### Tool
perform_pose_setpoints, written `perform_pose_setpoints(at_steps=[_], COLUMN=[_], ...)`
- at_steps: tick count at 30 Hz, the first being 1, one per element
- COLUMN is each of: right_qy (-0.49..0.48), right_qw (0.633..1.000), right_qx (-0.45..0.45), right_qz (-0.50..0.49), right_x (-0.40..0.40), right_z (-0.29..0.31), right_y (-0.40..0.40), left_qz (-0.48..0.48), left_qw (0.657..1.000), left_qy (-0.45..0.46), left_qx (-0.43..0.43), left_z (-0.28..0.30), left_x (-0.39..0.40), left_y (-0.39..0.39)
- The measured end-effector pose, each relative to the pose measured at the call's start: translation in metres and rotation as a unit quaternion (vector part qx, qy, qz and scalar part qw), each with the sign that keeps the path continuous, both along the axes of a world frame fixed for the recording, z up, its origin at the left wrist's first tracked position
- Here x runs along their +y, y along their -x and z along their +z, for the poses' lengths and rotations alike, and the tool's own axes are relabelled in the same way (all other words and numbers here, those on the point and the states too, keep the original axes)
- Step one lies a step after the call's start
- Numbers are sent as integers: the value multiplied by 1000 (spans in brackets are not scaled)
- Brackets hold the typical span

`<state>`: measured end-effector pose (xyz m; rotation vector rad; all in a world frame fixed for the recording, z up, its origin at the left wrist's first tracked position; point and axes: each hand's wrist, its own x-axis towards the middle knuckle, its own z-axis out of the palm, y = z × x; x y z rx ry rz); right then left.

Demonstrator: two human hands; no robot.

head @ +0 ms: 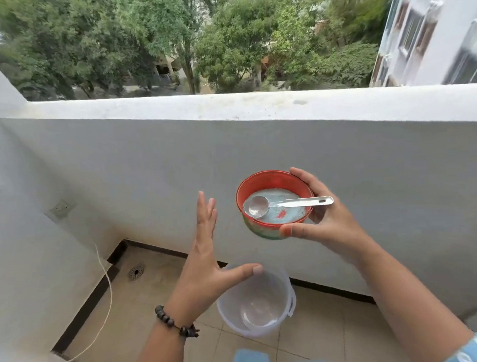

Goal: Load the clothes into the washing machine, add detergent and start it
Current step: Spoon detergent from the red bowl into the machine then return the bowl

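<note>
**Detergent bowl held aloft, spill risk**

The detergent bowl (pixel 274 204) is gripped by the right hand (pixel 319 215); the scoop (pixel 285 204) rests loosely across it. The left hand (pixel 207 253) is spread, empty, beside it. If tilted, powder could be spilled toward the bucket (pixel 256 303) beneath.

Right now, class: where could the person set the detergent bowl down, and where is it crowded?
Free: the ledge top, bare along its length; the floor tiles between the drain and the bucket; the tiles right of the bucket, along the wall. Crowded: the left edge, where a cord trails down. The right hand holds the bowl; the left hand is free.
</note>
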<state>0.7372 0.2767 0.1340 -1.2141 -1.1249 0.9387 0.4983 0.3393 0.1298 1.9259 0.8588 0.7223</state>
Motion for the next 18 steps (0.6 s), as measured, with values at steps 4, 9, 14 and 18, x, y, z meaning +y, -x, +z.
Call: perform_pose_setpoints(at_steps=[4,9,14,18], right_qy=[-18,-38,-49,-40], right_qw=[997,990,983,979], right_qx=[12,5,-16,-45], right_qz=[-74,-138,-176,-197], right_x=[22,61,109,146], right_z=[18,35,44,47], right_y=[-38,-73,-96,-109], left_qz=[-47,-95,-142,-162], left_qw=[999,994,987,982], left_qy=[-12,-36,-57,-64], left_qx=[-10,-35,-57,-67], left_z=[7,22,41,43], left_x=[38,102,167,207], left_y=[-39,-91,-132,-146])
